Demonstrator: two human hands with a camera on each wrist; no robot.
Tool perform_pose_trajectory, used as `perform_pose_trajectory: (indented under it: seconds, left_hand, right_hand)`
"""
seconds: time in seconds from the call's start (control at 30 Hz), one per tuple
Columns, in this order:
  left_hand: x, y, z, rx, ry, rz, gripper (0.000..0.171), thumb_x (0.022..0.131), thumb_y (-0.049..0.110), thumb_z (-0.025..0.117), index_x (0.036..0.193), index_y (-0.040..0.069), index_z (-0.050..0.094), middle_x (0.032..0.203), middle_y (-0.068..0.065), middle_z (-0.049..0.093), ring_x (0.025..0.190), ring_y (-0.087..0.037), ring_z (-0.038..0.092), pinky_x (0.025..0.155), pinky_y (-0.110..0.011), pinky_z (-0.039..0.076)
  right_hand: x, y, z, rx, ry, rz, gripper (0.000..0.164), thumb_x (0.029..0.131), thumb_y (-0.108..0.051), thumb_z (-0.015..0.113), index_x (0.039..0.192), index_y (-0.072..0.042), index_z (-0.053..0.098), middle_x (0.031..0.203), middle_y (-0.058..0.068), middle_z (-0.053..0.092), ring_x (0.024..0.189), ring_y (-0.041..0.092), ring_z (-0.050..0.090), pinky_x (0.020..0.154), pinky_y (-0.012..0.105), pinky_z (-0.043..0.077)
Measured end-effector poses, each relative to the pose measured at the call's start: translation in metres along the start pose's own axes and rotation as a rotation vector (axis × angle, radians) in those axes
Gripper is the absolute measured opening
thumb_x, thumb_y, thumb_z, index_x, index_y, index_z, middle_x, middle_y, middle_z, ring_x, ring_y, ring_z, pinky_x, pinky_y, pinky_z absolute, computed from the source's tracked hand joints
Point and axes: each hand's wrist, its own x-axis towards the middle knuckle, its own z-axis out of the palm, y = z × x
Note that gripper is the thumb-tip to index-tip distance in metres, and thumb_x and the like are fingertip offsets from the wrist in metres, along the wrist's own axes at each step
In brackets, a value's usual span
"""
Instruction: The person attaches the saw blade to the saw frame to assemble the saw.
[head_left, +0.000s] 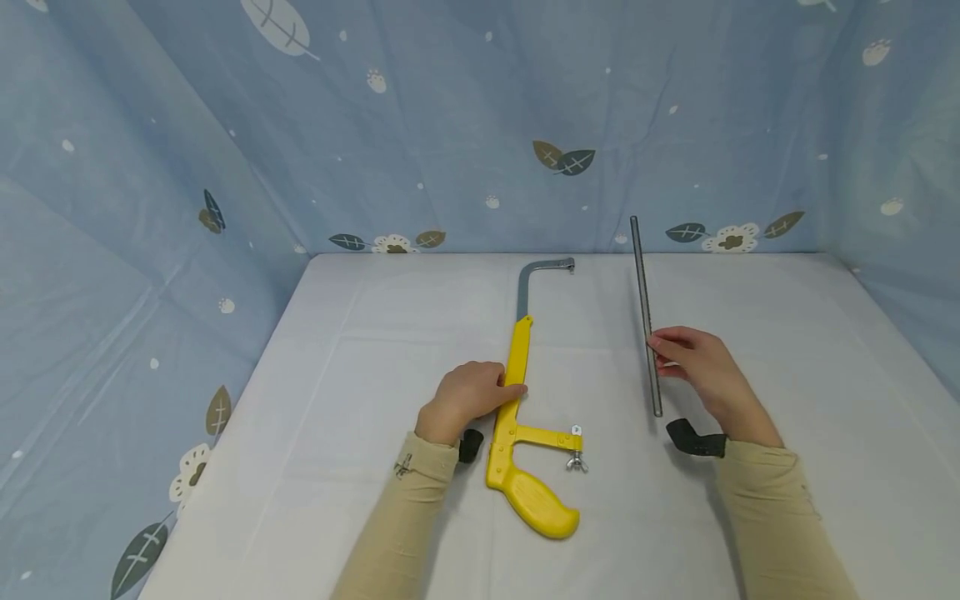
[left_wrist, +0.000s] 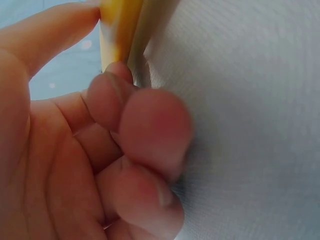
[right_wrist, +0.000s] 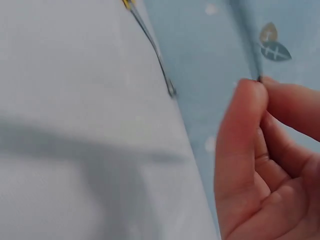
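A yellow hacksaw frame [head_left: 519,354] lies on the white table, its grey bent end pointing away and its handle [head_left: 542,505] toward the near side. My left hand [head_left: 467,393] grips the yellow bar, thumb across the top; the left wrist view shows the bar [left_wrist: 120,30] between thumb and fingers. To the right, my right hand [head_left: 701,367] pinches a thin grey hacksaw blade [head_left: 641,283] below its middle, between thumb and fingertips. The blade stands lengthwise, raised over the table. No blade spans the frame. A wing nut [head_left: 577,463] sits on the frame's near arm.
A white cloth covers the table [head_left: 375,333]. Blue patterned curtain [head_left: 450,125] rises behind it and along both sides. Black straps [head_left: 693,439] show at both wrists, below the beige sleeves.
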Motion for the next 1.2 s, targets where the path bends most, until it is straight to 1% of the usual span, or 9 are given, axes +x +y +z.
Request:
perform_pose_trajectory:
  seconds: [0.2,0.43,0.6,0.83,0.93,1.2]
  left_hand:
    - [0.000,0.000,-0.001,-0.009,0.001,0.000,0.039,0.081,0.051,0.055,0.067,0.015,0.052,0.056,0.001,0.045,0.048,-0.014,0.044,0.045,-0.025,0.032]
    - [0.000,0.001,-0.002,-0.010,-0.001,-0.001,0.039,0.081,0.050,0.056,0.067,0.014,0.051,0.056,0.001,0.044,0.048,-0.015,0.043,0.045,-0.025,0.031]
    - [0.000,0.002,-0.003,-0.014,-0.007,-0.002,0.039,0.081,0.050,0.056,0.068,0.014,0.051,0.056,0.001,0.044,0.049,-0.015,0.044,0.046,-0.025,0.032]
    - [0.001,0.003,-0.005,-0.008,-0.010,-0.003,0.039,0.081,0.051,0.055,0.069,0.014,0.052,0.056,0.001,0.045,0.049,-0.015,0.044,0.046,-0.025,0.032]
    - [0.001,0.003,-0.004,-0.007,-0.014,-0.007,0.039,0.081,0.051,0.055,0.069,0.014,0.052,0.057,0.001,0.045,0.049,-0.014,0.044,0.046,-0.025,0.032]
    - [0.001,0.001,-0.002,-0.017,-0.015,-0.016,0.039,0.080,0.052,0.055,0.069,0.014,0.052,0.056,0.001,0.045,0.048,-0.014,0.044,0.045,-0.025,0.032]
  right_hand:
    - [0.004,-0.001,0.019,0.112,-0.019,0.038,0.052,0.085,-0.034,0.057,0.118,0.005,0.046,0.095,0.007,0.052,0.079,0.013,0.052,0.068,0.024,0.049]
    - [0.006,-0.002,0.043,0.144,-0.070,0.068,0.050,0.084,-0.031,0.060,0.115,0.006,0.049,0.090,0.008,0.054,0.072,0.012,0.054,0.066,0.025,0.050]
    - [0.007,-0.002,0.055,0.165,-0.099,0.077,0.047,0.084,-0.028,0.060,0.113,0.007,0.050,0.088,0.008,0.055,0.070,0.011,0.055,0.065,0.025,0.050]
    - [0.010,0.000,0.065,0.146,-0.103,0.100,0.045,0.084,-0.028,0.061,0.113,0.005,0.051,0.087,0.009,0.056,0.069,0.012,0.054,0.064,0.025,0.050]
    - [0.010,0.003,0.068,0.135,-0.099,0.105,0.045,0.083,-0.028,0.062,0.111,0.006,0.052,0.084,0.008,0.055,0.068,0.012,0.054,0.063,0.025,0.050]
    - [0.011,0.007,0.073,0.112,-0.105,0.094,0.043,0.084,-0.027,0.061,0.110,0.006,0.053,0.080,0.009,0.055,0.064,0.012,0.054,0.061,0.025,0.050]
